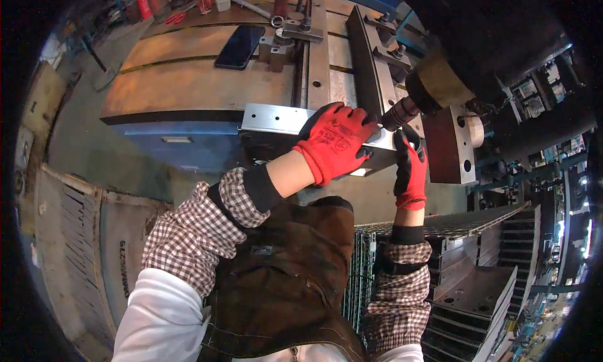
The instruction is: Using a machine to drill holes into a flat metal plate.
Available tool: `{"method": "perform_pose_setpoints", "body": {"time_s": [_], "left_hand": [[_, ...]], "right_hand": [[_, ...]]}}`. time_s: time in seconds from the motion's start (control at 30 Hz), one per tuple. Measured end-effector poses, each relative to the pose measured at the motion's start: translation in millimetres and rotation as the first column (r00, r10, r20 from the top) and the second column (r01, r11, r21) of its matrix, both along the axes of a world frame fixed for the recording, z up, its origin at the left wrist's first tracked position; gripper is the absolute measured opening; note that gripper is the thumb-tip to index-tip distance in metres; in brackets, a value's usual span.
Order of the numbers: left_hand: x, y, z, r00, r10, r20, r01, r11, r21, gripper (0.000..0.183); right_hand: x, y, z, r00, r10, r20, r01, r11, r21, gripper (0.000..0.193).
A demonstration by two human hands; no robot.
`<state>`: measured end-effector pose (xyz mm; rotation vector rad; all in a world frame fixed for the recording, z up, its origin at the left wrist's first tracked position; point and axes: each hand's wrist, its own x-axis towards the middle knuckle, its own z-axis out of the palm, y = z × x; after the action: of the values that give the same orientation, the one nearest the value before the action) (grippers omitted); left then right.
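A long silver metal channel [284, 119] with small holes lies across the near edge of the machine table. My left hand [339, 139], in a red glove with dark palm, is closed over its top, fingers wrapped round the far side. Near the right end, my right hand [411, 164], gloved alike, grips the channel's edge with fingers bent over it. Just above and between my hands sits the dark drill chuck [401, 114] of the machine; its tip is close to the channel, and whether they touch I cannot tell.
On the slotted table [188, 86] lie a phone [239, 47] and a wrench [254, 9]. Bolted clamps [304, 30] hold long steel bars [367, 60]. A block with holes [449, 145] stands right of my right hand. Below right is a wire crate [468, 221] with metal channels [477, 290].
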<state>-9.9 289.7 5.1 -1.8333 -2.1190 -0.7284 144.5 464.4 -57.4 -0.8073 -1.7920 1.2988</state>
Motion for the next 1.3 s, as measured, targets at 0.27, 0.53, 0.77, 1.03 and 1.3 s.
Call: {"method": "perform_pose_setpoints", "body": {"time_s": [0.27, 0.53, 0.77, 1.03, 1.3], "left_hand": [[-4.0, -4.0, -4.3, 1.0, 0.014, 0.01, -0.014, 1.0, -0.025, 0.064], [-4.3, 0.2, -10.9, 1.0, -0.011, -0.02, 0.011, 1.0, -0.005, 0.062], [-2.9, -3.0, -5.1, 1.0, 0.002, -0.025, -0.002, 1.0, -0.012, 0.061], [-1.8, 1.2, -4.4, 1.0, -0.005, -0.02, 0.004, 0.999, -0.052, 0.062], [-3.3, 1.6, -9.8, 1.0, -0.008, -0.014, 0.008, 0.999, -0.032, 0.062]], "right_hand": [[-8.3, -12.0, 6.7, 0.998, 0.057, -0.016, -0.059, 0.987, -0.146, 0.046], [60.2, 41.5, -7.3, 0.924, -0.107, -0.366, 0.038, 0.981, -0.193, 0.051], [57.2, -41.7, 201.1, 0.866, 0.052, -0.497, 0.227, 0.846, 0.483, 0.055], [40.7, -61.5, 251.1, 0.949, -0.048, -0.312, 0.272, 0.625, 0.731, 0.059], [30.6, -39.1, 249.2, 0.953, -0.11, -0.284, 0.303, 0.267, 0.915, 0.078]]}}
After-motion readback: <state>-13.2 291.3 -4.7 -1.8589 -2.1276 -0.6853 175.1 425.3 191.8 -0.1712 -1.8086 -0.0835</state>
